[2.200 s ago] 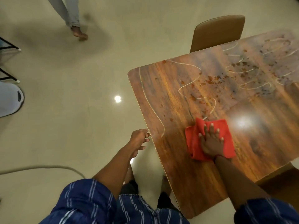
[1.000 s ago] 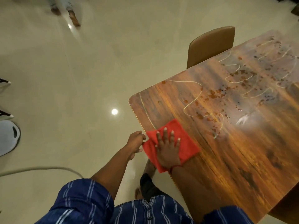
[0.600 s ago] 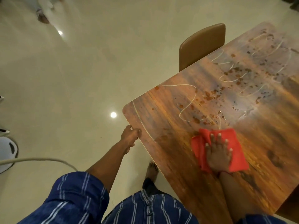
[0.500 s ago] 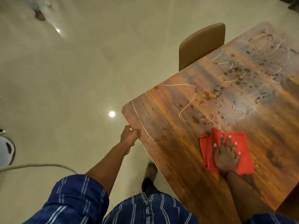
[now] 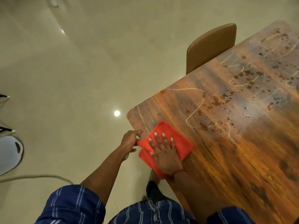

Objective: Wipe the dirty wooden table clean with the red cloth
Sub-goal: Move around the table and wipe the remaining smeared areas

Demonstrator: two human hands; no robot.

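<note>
Red cloth [image 5: 181,143] under spread right hand [image 5: 165,152] at tabletop [image 5: 226,159] edge; left hand [image 5: 130,141] grip unclear; risk: overshoot could sweep dirt [image 5: 216,101] onto floor [image 5: 64,78].

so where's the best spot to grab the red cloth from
Pinch the cloth by its folded left side, which seems to overhang the table edge. Come from the left, off the table, thumb under. The rest lies flat under the right hand, with no lip to catch.
</note>
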